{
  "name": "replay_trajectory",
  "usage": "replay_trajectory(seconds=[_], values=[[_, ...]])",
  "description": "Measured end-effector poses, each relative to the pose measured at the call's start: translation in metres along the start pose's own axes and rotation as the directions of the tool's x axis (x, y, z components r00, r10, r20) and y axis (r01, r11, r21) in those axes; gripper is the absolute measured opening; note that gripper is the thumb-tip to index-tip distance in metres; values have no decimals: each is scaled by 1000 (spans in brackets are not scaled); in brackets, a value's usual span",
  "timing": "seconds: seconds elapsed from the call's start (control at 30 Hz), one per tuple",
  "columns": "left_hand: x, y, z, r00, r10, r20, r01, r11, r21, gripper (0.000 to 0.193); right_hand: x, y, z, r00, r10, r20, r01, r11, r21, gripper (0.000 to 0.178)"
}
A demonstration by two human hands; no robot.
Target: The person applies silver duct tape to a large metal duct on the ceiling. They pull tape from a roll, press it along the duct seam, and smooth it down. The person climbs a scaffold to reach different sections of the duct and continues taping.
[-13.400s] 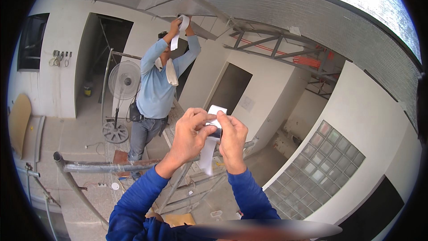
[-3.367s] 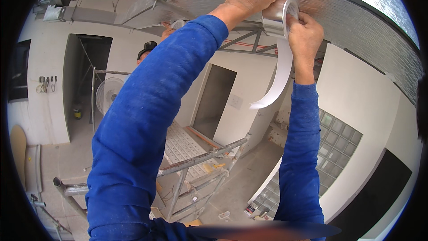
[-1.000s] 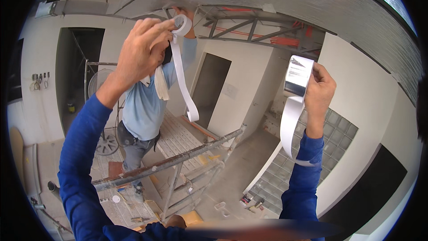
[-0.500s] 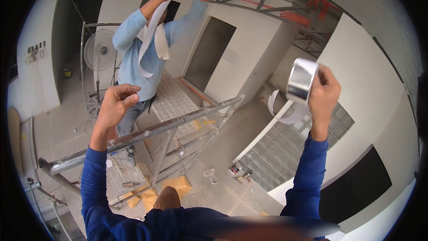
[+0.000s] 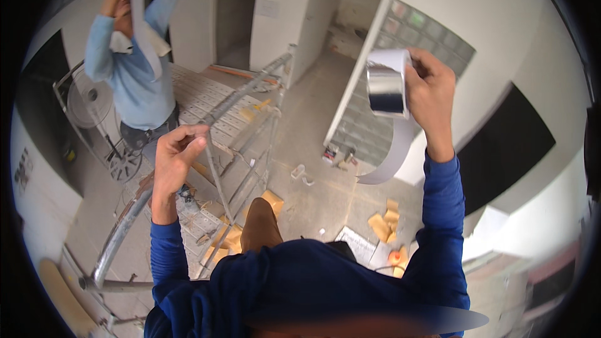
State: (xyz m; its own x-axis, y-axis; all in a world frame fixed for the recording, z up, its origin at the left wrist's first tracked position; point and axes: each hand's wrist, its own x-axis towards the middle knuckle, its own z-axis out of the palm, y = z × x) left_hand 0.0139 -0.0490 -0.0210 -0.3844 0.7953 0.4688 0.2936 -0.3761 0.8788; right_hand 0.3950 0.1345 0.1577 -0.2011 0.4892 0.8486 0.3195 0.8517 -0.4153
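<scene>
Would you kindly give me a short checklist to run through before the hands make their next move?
1. Tape roll secure: ok; the right hand grips the silver tape roll at its side.
2. Loose end untangled: ok; the white strip hangs below the roll in a single curve.
3. Left hand free: cannot tell; the left hand has thumb and fingers close together, and anything small between them would be hidden.
4. Left fingertips off the metal rail: cannot tell; they overlap it in this view.
5. Floor free of scraps: not ok; tan pieces lie below.
</scene>
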Motion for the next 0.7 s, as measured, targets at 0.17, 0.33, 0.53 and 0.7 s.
replay_trajectory(seconds=[0.17, 0.33, 0.53, 0.7], values=[[-21, -42, 17, 994, -111, -4, 111, 993, -45, 23, -20, 19, -26, 994, 111, 1, -111, 993, -43, 23], [-42, -82, 36, 982, -190, 20, 191, 979, -69, 21, -22, 33, -34, 989, 131, -61, -128, 990, 55, 21], [-62, -101, 46, 966, -257, -35, 249, 955, -160, 19, -13, 47, -20, 980, 189, -69, -185, 981, 55, 21], [-60, -107, 46, 971, -239, 22, 240, 962, -127, 19, -18, 57, -23, 973, 226, -38, -225, 974, 7, 22]])
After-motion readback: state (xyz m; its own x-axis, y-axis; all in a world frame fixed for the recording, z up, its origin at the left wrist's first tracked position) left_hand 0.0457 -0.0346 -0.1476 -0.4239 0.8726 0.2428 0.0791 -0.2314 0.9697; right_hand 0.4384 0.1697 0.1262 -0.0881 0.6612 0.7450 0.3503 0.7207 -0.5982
